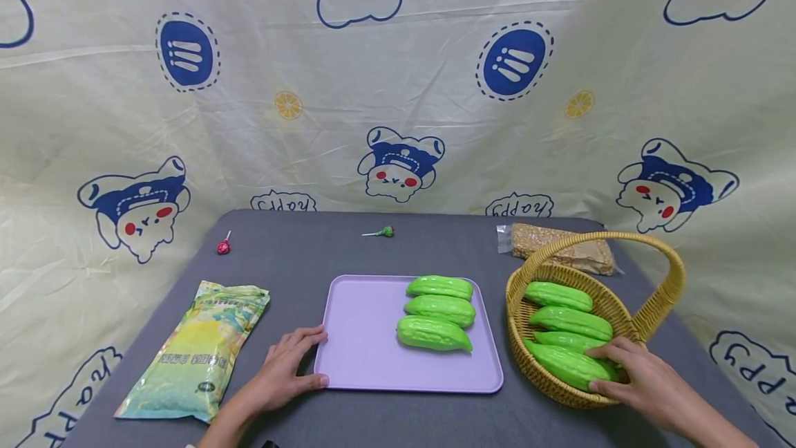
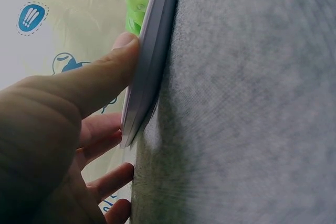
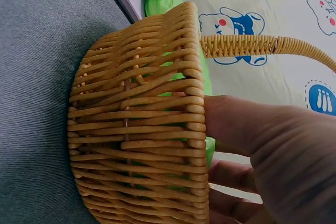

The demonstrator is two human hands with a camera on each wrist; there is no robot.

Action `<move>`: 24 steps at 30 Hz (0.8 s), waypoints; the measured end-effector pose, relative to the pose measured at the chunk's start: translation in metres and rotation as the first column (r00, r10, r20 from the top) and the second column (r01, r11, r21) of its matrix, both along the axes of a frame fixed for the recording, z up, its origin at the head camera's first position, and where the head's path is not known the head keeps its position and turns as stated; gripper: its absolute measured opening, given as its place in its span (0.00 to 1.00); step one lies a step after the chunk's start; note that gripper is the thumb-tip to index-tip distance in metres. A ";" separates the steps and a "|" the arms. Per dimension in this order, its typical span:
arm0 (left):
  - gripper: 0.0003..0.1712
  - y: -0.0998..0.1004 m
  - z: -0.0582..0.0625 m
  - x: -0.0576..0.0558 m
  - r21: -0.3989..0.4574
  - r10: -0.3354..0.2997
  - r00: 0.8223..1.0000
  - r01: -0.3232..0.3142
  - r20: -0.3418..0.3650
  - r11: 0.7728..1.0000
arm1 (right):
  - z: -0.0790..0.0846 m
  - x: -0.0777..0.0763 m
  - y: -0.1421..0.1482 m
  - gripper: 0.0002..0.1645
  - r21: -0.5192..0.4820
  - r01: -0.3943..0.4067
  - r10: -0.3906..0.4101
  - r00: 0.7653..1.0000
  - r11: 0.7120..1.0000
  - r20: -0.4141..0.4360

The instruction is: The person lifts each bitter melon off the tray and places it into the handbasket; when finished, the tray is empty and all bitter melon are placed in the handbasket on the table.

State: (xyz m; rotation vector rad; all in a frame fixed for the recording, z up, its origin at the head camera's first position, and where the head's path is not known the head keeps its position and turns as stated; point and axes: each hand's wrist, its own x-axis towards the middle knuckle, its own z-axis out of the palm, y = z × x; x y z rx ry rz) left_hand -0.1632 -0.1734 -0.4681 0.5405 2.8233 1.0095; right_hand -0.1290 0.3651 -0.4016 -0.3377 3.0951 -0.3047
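Three green bitter melons (image 1: 440, 307) lie side by side on the right half of a light purple tray (image 1: 361, 337). My left hand (image 1: 289, 368) touches the tray's near left corner, fingers relaxed; in the left wrist view the thumb (image 2: 113, 61) rests against its rim. On the right, a woven basket (image 1: 528, 365) with a tall handle holds several more bitter melons (image 1: 572, 322). My right hand (image 1: 643, 382) reaches over the basket's rim and grips the nearest bitter melon (image 1: 566, 364) between thumb and fingers. In the right wrist view the basket wall (image 3: 142, 124) hides most of that melon and the fingertips.
A yellow-green plastic bag (image 1: 199, 351) lies left of the tray. A clear packet of grains (image 1: 560, 244) sits behind the basket. Toward the back edge of the grey table (image 1: 298, 247) are a red lollipop (image 1: 223, 246) and a green lollipop (image 1: 388, 231). A printed curtain (image 1: 435, 102) hangs behind.
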 end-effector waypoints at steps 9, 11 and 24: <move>0.41 0.000 0.000 0.000 0.000 -0.002 1.000 0.002 0.008 1.000 | 0.006 -0.008 0.002 0.29 -0.008 -0.023 0.024 0.993 1.000 0.118; 0.41 0.000 0.000 0.000 -0.001 -0.002 1.000 0.002 0.007 1.000 | 0.007 -0.009 0.002 0.29 -0.011 -0.027 0.028 0.989 1.000 0.142; 0.41 0.000 0.001 0.000 0.000 -0.005 1.000 0.005 0.014 1.000 | 0.009 -0.012 0.003 0.28 -0.054 -0.043 0.053 0.979 0.998 0.198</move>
